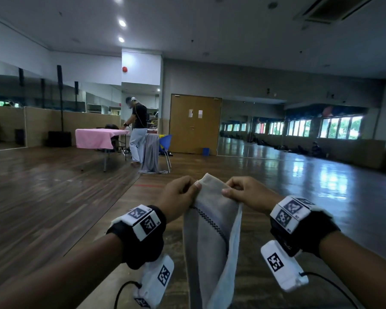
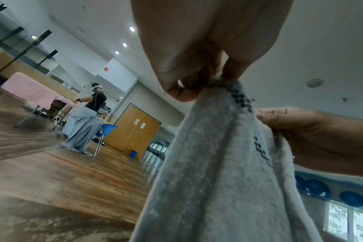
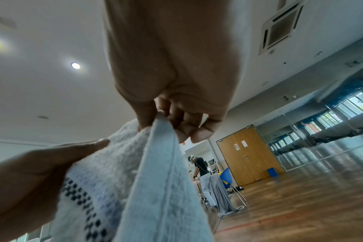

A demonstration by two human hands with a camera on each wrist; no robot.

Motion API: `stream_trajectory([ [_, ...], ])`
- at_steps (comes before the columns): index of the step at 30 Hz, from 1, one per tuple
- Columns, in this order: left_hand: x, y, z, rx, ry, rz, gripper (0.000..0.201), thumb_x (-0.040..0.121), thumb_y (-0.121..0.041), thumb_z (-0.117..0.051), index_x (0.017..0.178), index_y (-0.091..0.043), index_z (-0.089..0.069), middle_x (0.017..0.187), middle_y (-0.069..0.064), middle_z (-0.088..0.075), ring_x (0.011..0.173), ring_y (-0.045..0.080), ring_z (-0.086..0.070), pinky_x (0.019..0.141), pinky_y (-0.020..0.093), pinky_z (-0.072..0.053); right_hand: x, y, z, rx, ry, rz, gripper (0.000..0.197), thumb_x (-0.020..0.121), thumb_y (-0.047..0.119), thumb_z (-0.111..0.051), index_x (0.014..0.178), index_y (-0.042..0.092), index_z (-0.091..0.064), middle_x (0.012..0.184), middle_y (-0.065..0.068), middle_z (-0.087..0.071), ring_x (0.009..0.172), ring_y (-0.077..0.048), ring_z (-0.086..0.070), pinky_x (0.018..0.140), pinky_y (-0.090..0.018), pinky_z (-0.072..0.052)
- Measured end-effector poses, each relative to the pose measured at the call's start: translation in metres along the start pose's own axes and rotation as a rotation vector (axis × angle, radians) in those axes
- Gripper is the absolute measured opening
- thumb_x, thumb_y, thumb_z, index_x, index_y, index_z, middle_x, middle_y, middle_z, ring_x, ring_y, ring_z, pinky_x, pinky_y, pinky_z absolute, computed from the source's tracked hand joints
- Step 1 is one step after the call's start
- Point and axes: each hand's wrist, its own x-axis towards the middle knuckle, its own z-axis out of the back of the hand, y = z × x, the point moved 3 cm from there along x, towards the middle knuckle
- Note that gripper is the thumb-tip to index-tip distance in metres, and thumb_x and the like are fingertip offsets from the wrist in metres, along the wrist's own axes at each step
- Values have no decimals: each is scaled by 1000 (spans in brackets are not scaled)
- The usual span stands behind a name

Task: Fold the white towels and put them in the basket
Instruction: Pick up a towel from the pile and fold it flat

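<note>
Here, a white towel point(image 1: 212, 233) with a dark checked stripe hangs in mid-air above a wooden floor point(image 1: 54, 197), pinched at its top edge by the left hand point(image 1: 179, 194) and the right hand point(image 1: 247, 192), both close together, fingers curled round the cloth.

Lower end of the towel point(image 1: 210, 241) runs off the bottom edge in head view, full length unknown. Left hand point(image 1: 178, 197) and right hand point(image 1: 250, 194) fingertips buried behind the cloth's top edge. Papers on the wooden door point(image 1: 195, 123) too small to read. Dark shapes along the far mirror wall point(image 1: 299, 149): can't identify.
</note>
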Motion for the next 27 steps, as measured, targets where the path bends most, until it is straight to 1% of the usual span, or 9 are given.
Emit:
stream_trajectory([
  [2,1,-3,-2,-37,56,25,19,89,-30,-59,79,-14,-56,70,-3,-56,64,9,-52,58,18,-42,-1,4,7,37,-51,30,16,90,28,-60,90,13,-64,90,-5,-68,85,-18,-64,80,-35,-51],
  [6,3,-22,3,-111,71,-53,34,86,-35,-63,94,-2,-59,66,5,-56,57,12,-52,49,23,-43,-3,24,13,95,-51,117,11,89,27,-60,88,17,-65,80,-1,-66,75,-13,-62,69,-27,-51],
  [9,2,-31,11,-66,-6,-156,30,91,-26,-57,89,4,-59,71,17,-57,63,23,-52,56,34,-44,-6,33,11,53,-16,149,6,89,24,-61,84,22,-64,78,-1,-61,71,-10,-58,67,-25,-48],
  [11,2,-36,17,14,-52,-213,19,92,-22,-55,82,-7,-61,72,7,-61,66,20,-57,57,30,-48,-8,34,10,-36,-1,154,5,88,19,-60,86,22,-63,75,1,-58,69,-10,-53,67,-25,-45],
  [13,3,-39,29,97,-106,-232,16,93,-23,-54,77,-22,-58,69,-5,-57,64,10,-55,55,15,-44,-12,32,10,-116,16,122,9,86,12,-58,85,20,-63,70,2,-53,65,-10,-47,65,-25,-40],
  [14,4,-40,36,126,-138,-219,17,93,-25,-53,76,-25,-57,68,-6,-56,64,9,-54,55,15,-42,-14,30,11,-150,18,98,11,85,11,-57,83,21,-61,68,3,-50,63,-9,-45,63,-25,-39],
  [19,-1,-45,92,145,-264,-143,21,89,-34,-58,78,-17,-61,69,-1,-55,63,10,-51,57,20,-43,-33,26,36,-287,-23,22,9,83,10,-61,83,19,-62,70,1,-53,63,-11,-47,64,-28,-39],
  [21,-8,-53,109,160,-235,-166,25,84,-36,-63,80,-12,-66,69,1,-60,59,6,-52,51,16,-43,-40,29,50,-314,-59,20,6,84,11,-61,86,17,-62,79,-2,-60,68,-13,-52,63,-25,-41],
  [27,-17,-93,147,214,-239,-269,32,83,-34,-63,85,-2,-67,72,18,-60,57,13,-47,53,27,-43,-36,69,75,-346,-149,124,7,89,14,-53,90,21,-54,86,5,-58,76,-9,-54,61,-23,-42],
])
